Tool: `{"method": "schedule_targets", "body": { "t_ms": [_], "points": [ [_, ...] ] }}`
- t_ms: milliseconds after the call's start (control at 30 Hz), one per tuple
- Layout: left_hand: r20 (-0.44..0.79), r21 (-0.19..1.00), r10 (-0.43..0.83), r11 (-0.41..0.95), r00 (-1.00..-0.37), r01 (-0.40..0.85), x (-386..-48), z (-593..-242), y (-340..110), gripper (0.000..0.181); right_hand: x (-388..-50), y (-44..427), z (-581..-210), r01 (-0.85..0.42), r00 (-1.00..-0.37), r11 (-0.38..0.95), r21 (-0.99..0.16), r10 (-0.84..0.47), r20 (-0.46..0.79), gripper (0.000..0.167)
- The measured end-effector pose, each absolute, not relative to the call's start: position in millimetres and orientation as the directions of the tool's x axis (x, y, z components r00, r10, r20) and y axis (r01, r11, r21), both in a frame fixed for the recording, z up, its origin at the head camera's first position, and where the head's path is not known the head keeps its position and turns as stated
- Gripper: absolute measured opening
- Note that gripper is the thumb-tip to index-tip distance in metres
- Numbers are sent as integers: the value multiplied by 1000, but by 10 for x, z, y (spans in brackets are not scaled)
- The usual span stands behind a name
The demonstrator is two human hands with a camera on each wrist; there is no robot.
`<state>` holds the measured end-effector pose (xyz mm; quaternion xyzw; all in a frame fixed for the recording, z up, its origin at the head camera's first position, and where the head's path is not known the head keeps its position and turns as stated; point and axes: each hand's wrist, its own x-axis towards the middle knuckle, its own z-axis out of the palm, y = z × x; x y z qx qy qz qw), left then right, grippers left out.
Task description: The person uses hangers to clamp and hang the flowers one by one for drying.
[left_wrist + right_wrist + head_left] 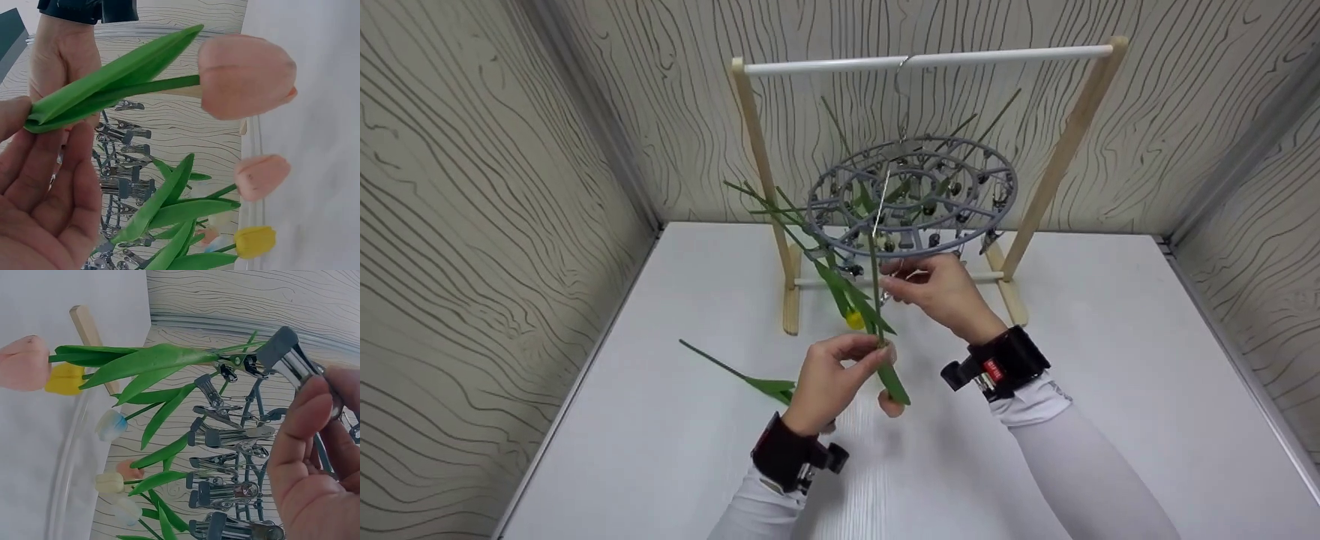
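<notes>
My left hand (834,379) pinches a pink artificial tulip (247,76) where its green leaves meet the stem. The bloom points down and the stem rises toward the round grey clip hanger (905,148). Just under the hanger's front rim, my right hand (949,292) holds a metal clip with grey-covered tips (281,351) between thumb and fingers. In the right wrist view, that clip's tips look slightly apart, with no stem between them. Another pink tulip (261,177) and a yellow tulip (256,242) hang head-down from clips nearby.
A wooden stand (1069,142) with a white top rod (997,57) carries the hanger by its hook. Several more tulips, including a blue-white one (111,424), hang at its other clips. A loose tulip stem (716,362) lies on the white table (622,450), partly behind the left hand.
</notes>
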<state>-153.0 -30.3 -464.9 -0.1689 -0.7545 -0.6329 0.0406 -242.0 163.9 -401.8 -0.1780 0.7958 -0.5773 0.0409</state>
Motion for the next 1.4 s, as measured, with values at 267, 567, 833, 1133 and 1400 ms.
{"method": "schedule_targets", "body": {
  "t_ms": [267, 567, 833, 1133, 1400],
  "points": [
    [238, 960, 143, 115, -961, 255, -1735, -4691, -326, 23, -2417, 1652, -4002, -186, -924, 252, -950, -374, 81, 29],
    [200, 978, 46, 58, -979, 202, -1897, -4779, -379, 22, -2414, 1546, -4070, -137, -949, 197, -971, -307, 72, 24],
    [188, 982, 17, -2, -982, 188, -1919, -4861, -405, 29, -2388, 1469, -4102, -147, -965, 221, -964, -245, 91, 21],
    [182, 983, -32, 11, -983, 182, -1954, -4849, -395, 25, -2386, 1439, -4121, -219, -955, 192, -957, -241, 171, 19],
    [202, 979, -56, 27, -978, 201, -1999, -4848, -403, 22, -2388, 1412, -4117, -179, -968, 181, -967, -207, 140, 18]
  ]
}}
